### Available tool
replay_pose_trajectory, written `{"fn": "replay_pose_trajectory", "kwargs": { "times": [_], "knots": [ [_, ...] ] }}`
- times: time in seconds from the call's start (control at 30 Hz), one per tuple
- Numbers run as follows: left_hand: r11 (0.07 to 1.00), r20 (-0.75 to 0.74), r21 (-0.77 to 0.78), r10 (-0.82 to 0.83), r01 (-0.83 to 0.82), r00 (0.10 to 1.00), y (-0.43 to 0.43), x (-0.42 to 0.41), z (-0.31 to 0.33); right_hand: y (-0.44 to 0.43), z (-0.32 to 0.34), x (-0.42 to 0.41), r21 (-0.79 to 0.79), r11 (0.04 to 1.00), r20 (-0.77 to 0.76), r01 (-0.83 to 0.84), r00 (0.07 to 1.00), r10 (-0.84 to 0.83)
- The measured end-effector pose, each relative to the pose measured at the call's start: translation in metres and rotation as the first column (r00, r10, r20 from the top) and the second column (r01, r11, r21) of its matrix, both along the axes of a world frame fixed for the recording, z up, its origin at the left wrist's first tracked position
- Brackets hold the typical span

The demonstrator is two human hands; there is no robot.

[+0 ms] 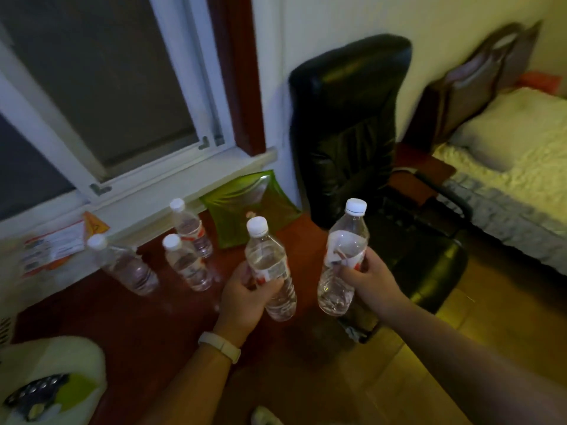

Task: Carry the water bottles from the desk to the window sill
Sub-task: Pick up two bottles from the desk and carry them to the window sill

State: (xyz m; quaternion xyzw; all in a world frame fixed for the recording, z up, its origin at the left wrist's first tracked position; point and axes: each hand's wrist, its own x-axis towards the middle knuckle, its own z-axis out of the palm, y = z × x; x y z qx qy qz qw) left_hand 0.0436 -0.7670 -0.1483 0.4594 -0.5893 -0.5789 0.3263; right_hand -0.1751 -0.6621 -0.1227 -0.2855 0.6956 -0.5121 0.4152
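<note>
My left hand (245, 297) grips a clear water bottle (270, 265) with a white cap, held above the dark red desk (159, 326). My right hand (366, 276) grips a second clear bottle (345, 253) with a red-and-white label, lifted past the desk's right edge. Three more capped bottles stand on the desk near the wall: one at the left (122, 265), one in the middle (185, 265) and one behind it (191, 228). The white window sill (171, 185) runs just beyond them, below the window.
A green square dish (248, 204) leans at the desk's far corner. A black office chair (352, 127) stands right of the desk, a bed (515, 167) beyond it. Printed papers (55, 243) lie at the left; a white bag (52, 378) sits at the near left.
</note>
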Motion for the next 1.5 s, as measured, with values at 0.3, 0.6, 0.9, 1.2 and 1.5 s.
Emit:
{"fn": "replay_pose_trajectory", "kwargs": {
  "times": [0.3, 0.6, 0.9, 1.2, 1.5],
  "knots": [
    [0.964, 0.018, 0.086, -0.254, 0.252, 0.967, 0.099, -0.152, 0.024, 0.143, 0.008, -0.120, -0.042, 0.976, -0.023, 0.215, 0.976, -0.216],
    [0.846, 0.020, 0.025, -0.533, 0.533, 0.846, 0.216, -0.315, 0.040, 0.302, 0.017, -0.232, -0.094, 0.879, -0.028, 0.467, 0.882, -0.471],
    [0.623, -0.001, 0.042, -0.782, 0.781, 0.623, 0.304, -0.461, 0.056, 0.418, 0.019, -0.290, -0.122, 0.663, 0.015, 0.738, 0.670, -0.743],
    [0.341, -0.007, 0.069, -0.939, 0.937, 0.343, 0.361, -0.598, 0.040, 0.484, 0.009, -0.354, -0.089, 0.425, -0.005, 0.901, 0.426, -0.905],
    [0.086, -0.016, 0.097, -0.996, 0.992, 0.088, 0.386, -0.783, 0.026, 0.493, 0.000, -0.484, -0.050, 0.198, -0.002, 0.979, 0.198, -0.980]
  ]
}}
